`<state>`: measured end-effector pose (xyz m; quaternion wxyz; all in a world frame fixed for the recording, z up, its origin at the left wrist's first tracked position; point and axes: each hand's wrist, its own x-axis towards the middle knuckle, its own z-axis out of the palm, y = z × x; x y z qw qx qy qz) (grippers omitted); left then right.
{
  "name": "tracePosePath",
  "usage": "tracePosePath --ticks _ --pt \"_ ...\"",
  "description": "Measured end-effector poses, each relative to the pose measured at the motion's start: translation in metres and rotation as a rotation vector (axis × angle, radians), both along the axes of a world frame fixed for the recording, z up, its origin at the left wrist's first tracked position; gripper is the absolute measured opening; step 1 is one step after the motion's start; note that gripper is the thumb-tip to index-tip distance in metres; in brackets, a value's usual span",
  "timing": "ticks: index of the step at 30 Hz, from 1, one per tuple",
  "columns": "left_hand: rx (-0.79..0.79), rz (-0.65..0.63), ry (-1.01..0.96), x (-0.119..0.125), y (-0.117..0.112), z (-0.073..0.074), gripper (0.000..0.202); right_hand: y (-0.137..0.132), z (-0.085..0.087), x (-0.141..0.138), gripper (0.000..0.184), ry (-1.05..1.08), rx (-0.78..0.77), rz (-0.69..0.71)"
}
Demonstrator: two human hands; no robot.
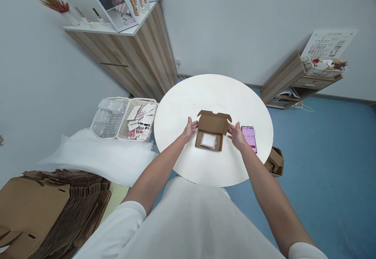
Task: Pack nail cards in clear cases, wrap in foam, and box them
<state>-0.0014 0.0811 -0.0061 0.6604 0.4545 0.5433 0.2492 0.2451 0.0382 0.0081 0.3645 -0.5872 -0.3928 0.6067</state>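
Note:
A small brown cardboard box [214, 124] stands on the round white table [182, 98] with its lid raised. Inside it lies a white wrapped packet [208, 141]. My left hand [190, 129] is beside the lid's left edge, fingers stretched out, with nothing in it. At the right side, my right hand [236, 134] has its fingers extended close to the lid's side flap; whether they touch it I cannot tell. Just right of that hand lies a phone [249, 137] showing a timer on a pink screen.
Left of the table are a basket of clear plastic cases [108, 116], a basket of printed packets [139, 120], white wrapping sheets [111, 153] and stacked flat cardboard [73, 212]. A carton of folded boxes [275, 160] sits below the right edge. Wooden cabinets [147, 51] stand behind.

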Motion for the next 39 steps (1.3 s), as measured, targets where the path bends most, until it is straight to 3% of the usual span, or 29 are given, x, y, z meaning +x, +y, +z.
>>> tracePosePath --ticks 4,8,18,26,32,39 --pt "0.072 -0.020 0.017 -0.006 -0.008 0.002 0.085 -0.012 0.000 0.003 0.079 -0.079 0.031 0.018" --pt "0.034 -0.022 0.027 -0.013 -0.018 0.001 0.085 -0.024 -0.009 0.009 0.080 -0.059 -0.002 -0.002" --pt "0.012 -0.156 0.178 -0.020 -0.043 0.010 0.071 -0.051 -0.019 0.013 0.063 -0.079 -0.098 0.045" --pt "0.110 -0.150 0.275 -0.015 -0.060 -0.018 0.038 -0.068 -0.023 0.003 0.040 -0.258 -0.078 0.093" --pt "0.076 -0.121 0.517 -0.012 -0.071 -0.032 0.051 -0.078 -0.047 -0.006 0.039 -0.436 -0.089 -0.010" --pt "0.070 -0.156 0.660 -0.005 -0.073 -0.042 0.055 -0.078 -0.062 -0.013 0.037 -0.607 -0.141 0.027"
